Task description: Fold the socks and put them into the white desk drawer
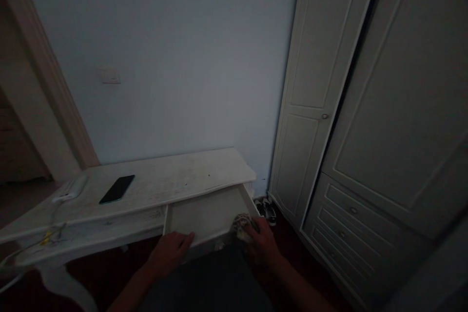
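A white desk drawer (pixel 204 209) is pulled out from the right part of the desk, and its inside shows bare boards. At its front left corner, my left hand (pixel 168 253) grips the front panel, the thumb lying along the top edge. A crumpled, patterned cloth (pixel 241 224) is bunched in my right hand (pixel 261 243). That hand is closed round the cloth at the drawer's front right corner. Between my hands, a small knob (pixel 218 245) sticks out of the drawer front.
On the worn white desk top (pixel 175 175) lie a dark phone (pixel 117 189) and a white device with a cable (pixel 69 189). Shoes (pixel 268 210) sit on the dark red floor beside the desk. A white wardrobe (pixel 310 146) stands close on the right.
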`<state>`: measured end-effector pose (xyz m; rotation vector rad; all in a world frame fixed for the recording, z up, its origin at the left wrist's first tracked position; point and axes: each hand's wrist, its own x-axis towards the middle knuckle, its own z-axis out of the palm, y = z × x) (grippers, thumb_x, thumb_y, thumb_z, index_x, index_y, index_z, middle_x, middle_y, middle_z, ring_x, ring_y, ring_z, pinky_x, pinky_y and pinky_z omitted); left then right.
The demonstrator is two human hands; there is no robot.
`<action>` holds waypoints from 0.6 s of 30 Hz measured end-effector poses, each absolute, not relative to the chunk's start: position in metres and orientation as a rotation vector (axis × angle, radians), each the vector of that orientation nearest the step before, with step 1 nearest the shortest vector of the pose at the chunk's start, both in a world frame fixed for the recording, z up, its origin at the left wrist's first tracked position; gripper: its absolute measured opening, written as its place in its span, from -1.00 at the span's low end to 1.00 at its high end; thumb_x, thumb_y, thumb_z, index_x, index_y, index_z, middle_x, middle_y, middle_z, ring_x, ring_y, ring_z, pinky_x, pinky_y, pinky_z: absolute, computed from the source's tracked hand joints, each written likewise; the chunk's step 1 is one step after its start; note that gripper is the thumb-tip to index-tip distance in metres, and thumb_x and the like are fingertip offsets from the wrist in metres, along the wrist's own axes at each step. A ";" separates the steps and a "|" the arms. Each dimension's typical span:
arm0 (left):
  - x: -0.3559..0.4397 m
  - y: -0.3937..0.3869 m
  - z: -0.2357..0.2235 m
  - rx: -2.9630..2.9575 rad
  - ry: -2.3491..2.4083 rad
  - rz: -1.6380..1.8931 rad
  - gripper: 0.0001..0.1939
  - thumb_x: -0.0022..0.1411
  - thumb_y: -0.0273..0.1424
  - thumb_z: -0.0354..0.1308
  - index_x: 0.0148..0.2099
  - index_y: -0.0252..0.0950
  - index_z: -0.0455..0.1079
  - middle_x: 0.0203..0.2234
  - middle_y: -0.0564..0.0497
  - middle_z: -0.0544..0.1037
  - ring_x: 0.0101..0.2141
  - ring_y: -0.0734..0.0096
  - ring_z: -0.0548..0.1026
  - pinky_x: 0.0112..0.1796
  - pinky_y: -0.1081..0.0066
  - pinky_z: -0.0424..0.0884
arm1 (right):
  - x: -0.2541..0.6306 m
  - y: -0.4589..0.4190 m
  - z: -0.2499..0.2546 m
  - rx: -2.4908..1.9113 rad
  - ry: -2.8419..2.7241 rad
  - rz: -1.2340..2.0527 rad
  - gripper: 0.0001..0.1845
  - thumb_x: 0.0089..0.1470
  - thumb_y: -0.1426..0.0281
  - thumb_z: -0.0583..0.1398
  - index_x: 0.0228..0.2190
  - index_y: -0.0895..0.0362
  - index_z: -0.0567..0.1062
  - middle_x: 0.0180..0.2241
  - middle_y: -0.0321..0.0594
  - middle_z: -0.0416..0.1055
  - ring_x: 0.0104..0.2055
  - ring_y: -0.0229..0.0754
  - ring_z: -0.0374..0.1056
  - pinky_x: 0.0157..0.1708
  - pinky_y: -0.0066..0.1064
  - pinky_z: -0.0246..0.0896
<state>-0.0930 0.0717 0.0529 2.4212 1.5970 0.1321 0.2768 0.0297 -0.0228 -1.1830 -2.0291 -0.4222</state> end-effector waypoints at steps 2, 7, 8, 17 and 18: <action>-0.095 0.068 0.051 2.438 1.556 0.162 -0.18 0.55 0.03 -0.45 -0.19 -0.20 0.62 -0.26 -0.14 0.71 -0.13 0.11 0.65 -0.03 0.23 0.41 | 0.235 0.032 -0.011 -1.093 -2.080 -0.422 -0.44 0.11 0.27 0.38 0.15 0.02 0.52 0.03 -0.04 0.48 0.00 0.05 0.39 -0.05 -0.18 0.37; -0.109 0.065 0.027 2.655 1.418 0.178 -0.48 0.56 -0.09 -0.17 0.22 -0.12 0.53 0.05 -0.15 0.71 0.07 0.05 0.63 0.13 0.09 0.45 | 0.184 0.039 0.010 -1.011 -2.295 -0.333 -0.40 0.12 0.23 0.40 0.19 -0.05 0.51 0.02 -0.05 0.52 -0.03 0.04 0.37 -0.03 -0.15 0.35; -0.111 0.066 0.023 2.686 1.414 0.156 -0.52 0.55 -0.12 -0.11 0.26 -0.11 0.50 0.07 -0.16 0.70 0.07 0.03 0.63 0.13 0.08 0.46 | 0.192 0.040 0.013 -1.064 -2.308 -0.290 -0.39 0.10 0.25 0.41 0.18 -0.04 0.52 0.05 -0.04 0.52 0.00 0.06 0.38 -0.01 -0.13 0.36; -0.115 0.068 -0.001 2.744 1.361 0.197 -0.67 0.52 -0.19 0.00 0.14 -0.06 0.52 -0.09 -0.10 0.74 -0.06 0.06 0.68 0.01 0.16 0.57 | 0.381 0.031 0.050 -1.752 -1.526 0.204 -0.35 -0.02 0.24 0.28 0.14 0.06 0.61 0.21 0.04 0.50 0.26 0.23 0.41 0.33 0.08 0.23; -0.116 0.064 -0.007 2.739 1.359 0.219 -0.68 0.52 -0.18 0.01 0.13 -0.04 0.52 -0.10 -0.09 0.74 -0.07 0.07 0.69 0.00 0.17 0.57 | 0.392 0.032 0.049 -1.734 -1.370 0.321 -0.33 -0.03 0.16 0.28 0.12 0.08 0.62 0.16 0.04 0.55 0.23 0.25 0.45 0.31 0.09 0.27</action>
